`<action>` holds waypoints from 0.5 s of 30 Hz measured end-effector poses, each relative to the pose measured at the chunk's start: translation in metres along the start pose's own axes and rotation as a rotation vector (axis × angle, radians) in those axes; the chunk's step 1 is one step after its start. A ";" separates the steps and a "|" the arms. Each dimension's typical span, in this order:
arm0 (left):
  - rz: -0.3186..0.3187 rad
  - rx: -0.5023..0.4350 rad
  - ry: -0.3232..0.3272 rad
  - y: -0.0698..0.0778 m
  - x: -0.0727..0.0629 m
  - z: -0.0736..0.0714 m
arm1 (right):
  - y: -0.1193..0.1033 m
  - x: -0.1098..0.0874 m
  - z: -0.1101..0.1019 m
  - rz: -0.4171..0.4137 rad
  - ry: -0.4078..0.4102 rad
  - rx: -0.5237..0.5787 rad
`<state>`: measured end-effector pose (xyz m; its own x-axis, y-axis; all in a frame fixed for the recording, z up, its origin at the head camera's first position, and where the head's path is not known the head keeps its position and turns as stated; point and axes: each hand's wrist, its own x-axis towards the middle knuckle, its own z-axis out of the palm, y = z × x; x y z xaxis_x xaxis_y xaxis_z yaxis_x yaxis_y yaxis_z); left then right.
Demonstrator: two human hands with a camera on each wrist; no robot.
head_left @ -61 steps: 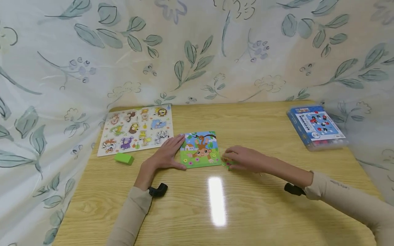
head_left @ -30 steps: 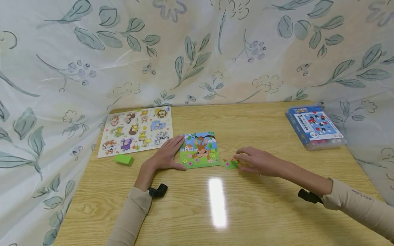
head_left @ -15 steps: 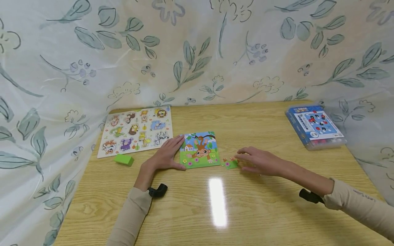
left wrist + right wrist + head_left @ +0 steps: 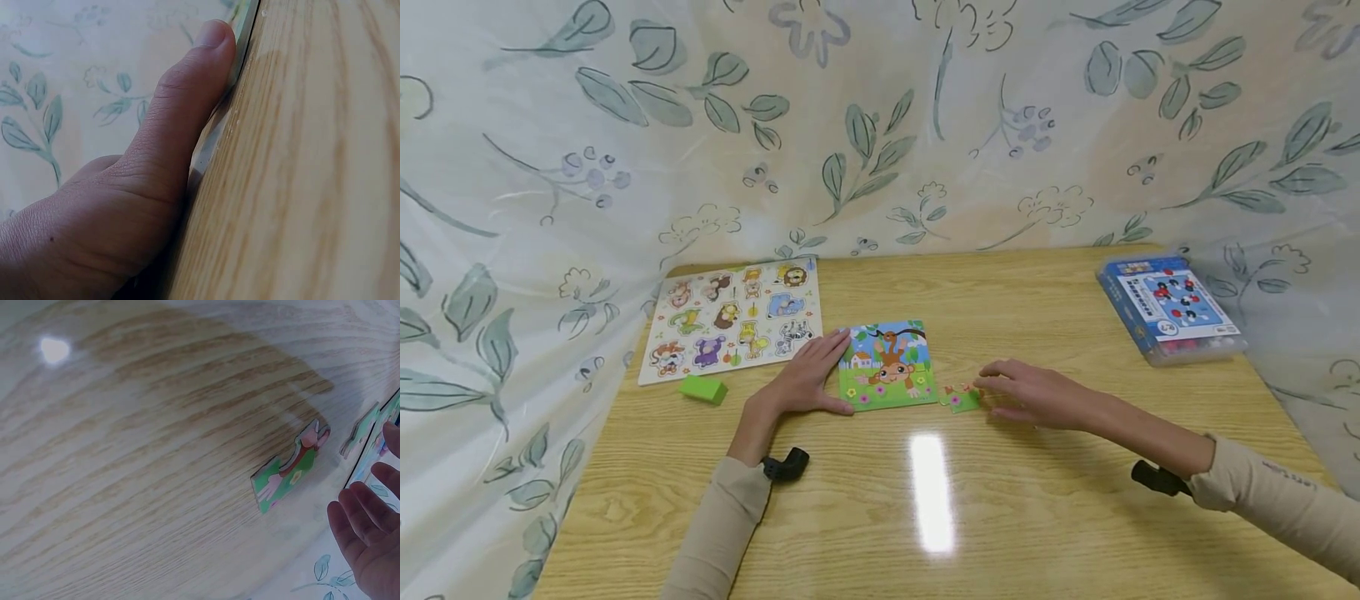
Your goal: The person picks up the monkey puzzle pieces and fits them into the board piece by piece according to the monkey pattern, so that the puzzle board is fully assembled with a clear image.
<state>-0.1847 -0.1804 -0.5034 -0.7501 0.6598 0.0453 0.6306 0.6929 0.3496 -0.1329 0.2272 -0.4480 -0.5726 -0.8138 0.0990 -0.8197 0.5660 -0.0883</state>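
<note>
A square jigsaw puzzle (image 4: 891,367) with a hanging monkey picture lies at the middle of the table. My left hand (image 4: 801,379) rests at its left side, fingers straight along that edge and thumb at the near-left corner; the left wrist view shows the thumb (image 4: 181,94) touching the edge. Right of the puzzle lies a loose green jigsaw piece (image 4: 962,402). Over the table just beyond it hovers my right hand (image 4: 1037,396), fingers slightly bent and holding nothing. The right wrist view shows a loose piece with a pink hand and brown arm (image 4: 294,472), plus another piece (image 4: 360,431) beside the board.
An animal puzzle board (image 4: 730,321) lies at the back left, with a green block (image 4: 703,389) in front of it. A boxed molecule model set (image 4: 1172,308) stands at the back right. A floral curtain (image 4: 880,125) hangs behind the table.
Compared with two seconds ago, my right hand has drawn back to the right and opened, uncovering the loose green piece. It has barely moved in the last second; my left hand stays put.
</note>
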 end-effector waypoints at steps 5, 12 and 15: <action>0.006 0.014 0.009 -0.001 0.001 -0.001 | 0.001 0.001 -0.001 0.019 -0.009 0.013; 0.007 -0.002 -0.001 -0.002 0.000 0.000 | 0.002 0.003 0.000 -0.023 0.022 -0.014; -0.004 -0.009 -0.016 -0.002 0.000 0.001 | 0.002 0.005 -0.001 -0.029 0.042 -0.007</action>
<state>-0.1861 -0.1816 -0.5050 -0.7490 0.6619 0.0288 0.6259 0.6927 0.3584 -0.1371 0.2246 -0.4464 -0.5489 -0.8236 0.1429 -0.8358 0.5435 -0.0781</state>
